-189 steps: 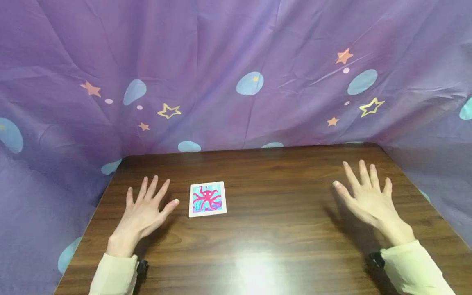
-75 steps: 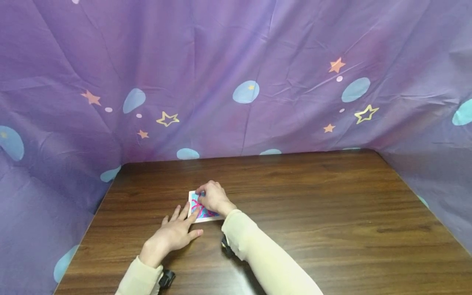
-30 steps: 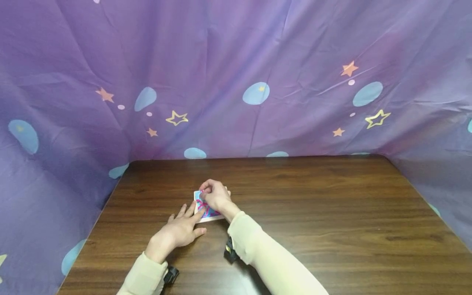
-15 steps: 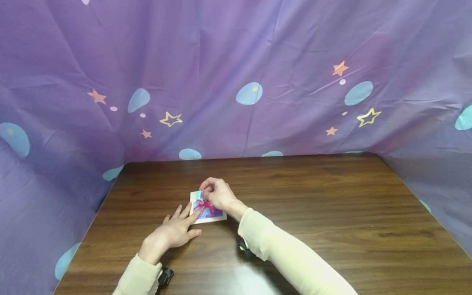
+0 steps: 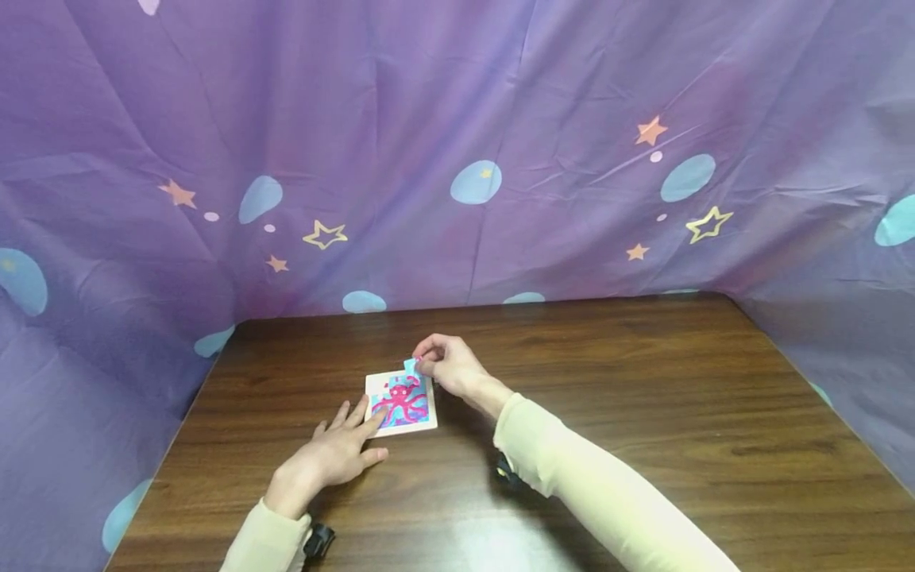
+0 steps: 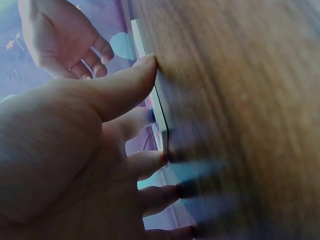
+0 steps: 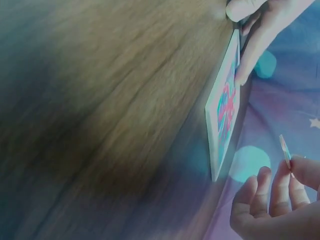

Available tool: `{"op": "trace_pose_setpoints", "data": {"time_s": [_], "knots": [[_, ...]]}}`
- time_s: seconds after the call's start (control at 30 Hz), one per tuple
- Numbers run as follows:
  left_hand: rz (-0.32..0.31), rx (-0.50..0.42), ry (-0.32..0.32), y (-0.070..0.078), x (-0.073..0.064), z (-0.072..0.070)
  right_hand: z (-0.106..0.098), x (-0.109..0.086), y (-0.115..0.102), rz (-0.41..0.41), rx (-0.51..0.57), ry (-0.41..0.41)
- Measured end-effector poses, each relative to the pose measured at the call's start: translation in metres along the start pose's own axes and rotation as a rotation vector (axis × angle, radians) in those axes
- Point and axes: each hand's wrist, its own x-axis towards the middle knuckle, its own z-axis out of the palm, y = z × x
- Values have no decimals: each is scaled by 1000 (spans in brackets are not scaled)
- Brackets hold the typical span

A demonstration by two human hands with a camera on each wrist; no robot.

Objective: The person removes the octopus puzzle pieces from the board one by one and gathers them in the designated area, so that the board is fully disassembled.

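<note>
Against the frame half a second ago, I note the puzzle piece (image 5: 411,368) now clear of the octopus puzzle (image 5: 404,407), whose upper left shows bare white. The right hand (image 5: 461,370) pinches the piece above the far edge. I log the left hand (image 5: 327,458) spread, one finger touching the puzzle, flat on the wooden table (image 5: 643,413).

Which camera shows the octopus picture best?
The head view: the octopus picture shows from above, only slightly covered by the left hand. The right wrist view slants it steeply; the left wrist view catches mainly its edge.
</note>
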Motion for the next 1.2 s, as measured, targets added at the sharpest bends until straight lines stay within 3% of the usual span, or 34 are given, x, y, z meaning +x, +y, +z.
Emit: {"op": "trace_pose_setpoints", "data": {"time_s": [0.53,1.2], "knots": [[-6,-2,-10,2,1,2,-45,-6,10,12,32,49],[-1,-16,-32,1,0,1,-115,-12,28,20,-44,140]]}}
